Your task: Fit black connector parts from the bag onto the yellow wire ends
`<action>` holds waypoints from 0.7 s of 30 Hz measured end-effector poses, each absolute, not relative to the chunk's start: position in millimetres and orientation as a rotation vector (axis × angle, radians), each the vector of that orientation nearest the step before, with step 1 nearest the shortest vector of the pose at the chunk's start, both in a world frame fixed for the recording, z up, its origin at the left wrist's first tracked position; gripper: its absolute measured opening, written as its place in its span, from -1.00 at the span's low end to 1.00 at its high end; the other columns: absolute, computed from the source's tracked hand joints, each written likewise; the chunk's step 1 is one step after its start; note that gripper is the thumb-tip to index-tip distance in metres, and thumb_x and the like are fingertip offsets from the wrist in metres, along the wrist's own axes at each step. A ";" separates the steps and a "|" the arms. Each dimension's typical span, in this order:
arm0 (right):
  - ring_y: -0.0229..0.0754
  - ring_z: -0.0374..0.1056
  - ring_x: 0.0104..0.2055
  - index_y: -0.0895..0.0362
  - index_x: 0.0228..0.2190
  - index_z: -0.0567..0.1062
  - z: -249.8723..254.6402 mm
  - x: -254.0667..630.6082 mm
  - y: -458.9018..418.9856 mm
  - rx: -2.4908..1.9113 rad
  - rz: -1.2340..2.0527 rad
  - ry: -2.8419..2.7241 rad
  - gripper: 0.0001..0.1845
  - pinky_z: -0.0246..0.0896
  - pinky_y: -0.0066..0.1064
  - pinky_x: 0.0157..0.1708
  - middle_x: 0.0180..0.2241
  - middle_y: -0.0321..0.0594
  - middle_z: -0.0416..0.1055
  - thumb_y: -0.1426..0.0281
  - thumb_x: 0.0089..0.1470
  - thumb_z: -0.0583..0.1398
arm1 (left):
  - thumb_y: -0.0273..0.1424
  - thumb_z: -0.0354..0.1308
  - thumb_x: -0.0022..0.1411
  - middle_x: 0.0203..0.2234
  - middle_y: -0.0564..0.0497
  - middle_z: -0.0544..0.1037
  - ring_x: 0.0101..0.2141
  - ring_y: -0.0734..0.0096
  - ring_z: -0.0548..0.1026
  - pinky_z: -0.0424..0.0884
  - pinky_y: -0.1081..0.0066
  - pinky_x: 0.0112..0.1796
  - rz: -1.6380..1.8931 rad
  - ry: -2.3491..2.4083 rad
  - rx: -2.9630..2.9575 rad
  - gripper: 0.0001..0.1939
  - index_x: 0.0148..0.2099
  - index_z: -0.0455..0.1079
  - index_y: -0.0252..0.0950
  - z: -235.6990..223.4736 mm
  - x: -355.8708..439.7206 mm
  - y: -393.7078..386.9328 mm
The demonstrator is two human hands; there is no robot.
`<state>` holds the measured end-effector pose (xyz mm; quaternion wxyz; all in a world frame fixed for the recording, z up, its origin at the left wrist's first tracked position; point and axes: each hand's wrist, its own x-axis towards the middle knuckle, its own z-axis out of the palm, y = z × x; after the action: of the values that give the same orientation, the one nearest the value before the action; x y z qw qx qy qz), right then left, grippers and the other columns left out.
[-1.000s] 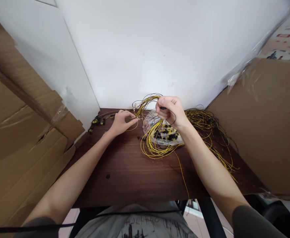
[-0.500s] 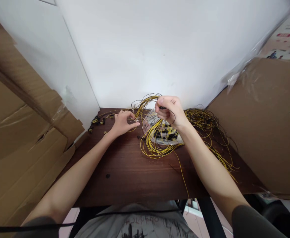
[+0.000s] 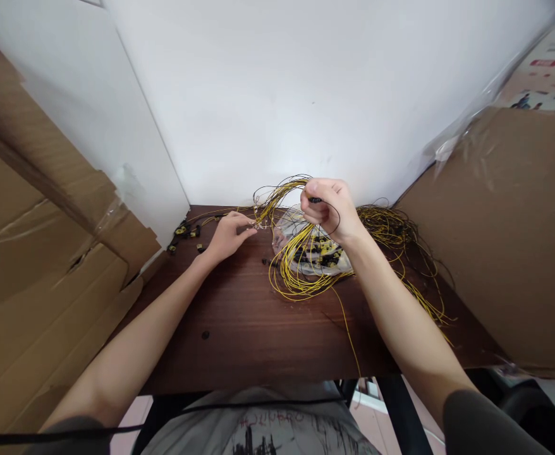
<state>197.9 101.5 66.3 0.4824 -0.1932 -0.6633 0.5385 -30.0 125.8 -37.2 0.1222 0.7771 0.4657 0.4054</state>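
One loose yellow wire [image 3: 347, 322] trails to the near edge of the brown table [image 3: 258, 328] on my feed. Beyond it I see the left hand [image 3: 232, 237], thumb and forefinger almost together at the wire ends [image 3: 261, 224] – whether they grip one, I cannot tell – and the right hand [image 3: 332, 208], fingers curled tightly around the yellow-and-black wire bundle [image 3: 284, 268], which loops across a clear bag [image 3: 327, 270] before the white wall [image 3: 306, 95].
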 end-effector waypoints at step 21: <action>-0.47 -0.30 -0.73 0.14 -0.63 0.33 66.1 197.8 101.7 -0.543 1.291 -1.621 -0.64 -0.37 -0.50 -0.74 -0.76 -0.53 -0.21 0.14 -0.02 0.17 | -0.35 0.25 0.04 -0.38 -0.02 0.44 -0.25 0.30 0.34 0.27 0.28 -0.18 1.360 1.382 2.347 -0.90 -0.38 0.45 -0.28 -33.4 -32.5 124.0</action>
<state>197.8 101.7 66.1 0.4792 -0.2224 -0.6642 0.5289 -32.5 124.0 -33.4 0.0487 0.7701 0.4533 0.4462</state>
